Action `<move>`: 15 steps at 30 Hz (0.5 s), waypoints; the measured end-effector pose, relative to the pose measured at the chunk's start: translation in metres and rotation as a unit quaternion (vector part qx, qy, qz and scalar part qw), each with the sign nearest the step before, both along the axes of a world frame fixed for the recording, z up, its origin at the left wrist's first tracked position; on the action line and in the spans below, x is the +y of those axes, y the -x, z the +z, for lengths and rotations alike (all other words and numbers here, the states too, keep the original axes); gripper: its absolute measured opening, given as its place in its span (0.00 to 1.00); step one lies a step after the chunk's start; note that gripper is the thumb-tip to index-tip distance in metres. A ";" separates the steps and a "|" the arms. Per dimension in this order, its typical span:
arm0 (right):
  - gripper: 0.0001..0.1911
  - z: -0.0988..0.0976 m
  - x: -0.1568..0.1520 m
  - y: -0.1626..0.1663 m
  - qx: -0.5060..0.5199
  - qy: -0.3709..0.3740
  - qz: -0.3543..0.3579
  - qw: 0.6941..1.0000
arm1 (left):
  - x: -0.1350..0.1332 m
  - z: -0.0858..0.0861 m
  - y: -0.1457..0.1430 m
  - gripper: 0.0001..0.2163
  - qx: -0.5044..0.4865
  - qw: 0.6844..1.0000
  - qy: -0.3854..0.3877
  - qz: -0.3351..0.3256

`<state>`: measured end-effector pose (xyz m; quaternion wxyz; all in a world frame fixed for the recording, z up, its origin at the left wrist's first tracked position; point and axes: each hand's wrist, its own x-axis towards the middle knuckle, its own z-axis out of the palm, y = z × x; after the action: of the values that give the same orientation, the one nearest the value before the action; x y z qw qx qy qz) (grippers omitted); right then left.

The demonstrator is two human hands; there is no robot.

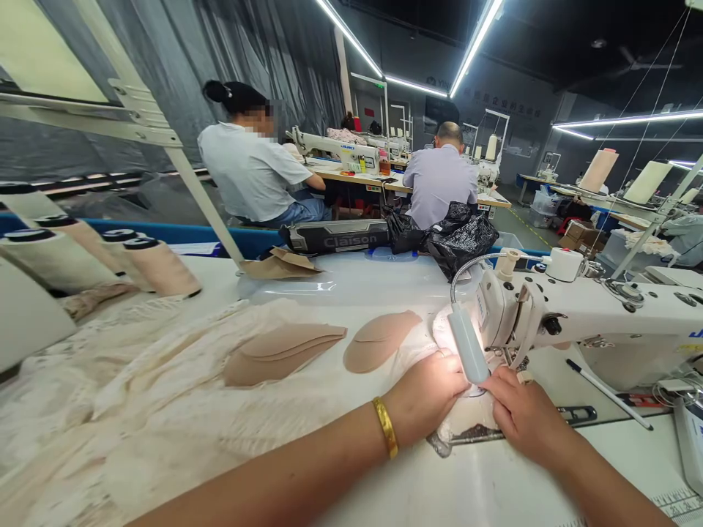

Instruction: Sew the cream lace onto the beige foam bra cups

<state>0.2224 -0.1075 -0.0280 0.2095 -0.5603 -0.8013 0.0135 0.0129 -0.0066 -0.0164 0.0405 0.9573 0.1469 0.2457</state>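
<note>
A white sewing machine (598,304) stands at the right, its needle area lit by a grey gooseneck lamp (468,344). Pale fabric (422,355) lies under the needle area, and my left hand (431,391), below a gold bracelet, grips it with the fingers closed. My right hand (524,410) pinches the fabric's edge just right of the lamp head. The lamp partly hides the fingertips and the needle. Left of my hands lie two beige pieces, a stacked set of foam cups (285,353) and a smaller cup stack (378,340).
Cream lace fabric (137,395) spreads over the left of the table. Thread cones (159,265) stand behind it. A white pen (609,395) and black thread snips (576,415) lie at the right. Black plastic bags (461,234) sit beyond the table; two people work farther back.
</note>
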 end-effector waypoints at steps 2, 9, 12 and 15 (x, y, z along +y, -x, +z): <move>0.18 0.000 0.000 0.000 0.003 0.003 -0.001 1.000 | -0.001 -0.002 -0.002 0.09 -0.001 1.000 -0.003 0.006; 0.20 -0.001 -0.001 -0.002 -0.008 0.003 0.002 1.000 | 0.001 -0.001 -0.001 0.09 0.032 0.999 -0.004 0.024; 0.21 -0.002 0.000 -0.004 -0.005 0.000 0.004 1.000 | 0.003 0.003 0.001 0.07 0.051 0.998 0.001 0.030; 0.22 -0.005 0.001 -0.005 0.000 0.004 0.000 1.000 | 0.005 0.004 -0.001 0.07 0.071 0.997 -0.017 0.034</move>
<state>0.2270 -0.1067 -0.0328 0.2074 -0.5613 -0.8010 0.0169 0.0135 -0.0014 -0.0126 0.0055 0.9673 0.1781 0.1804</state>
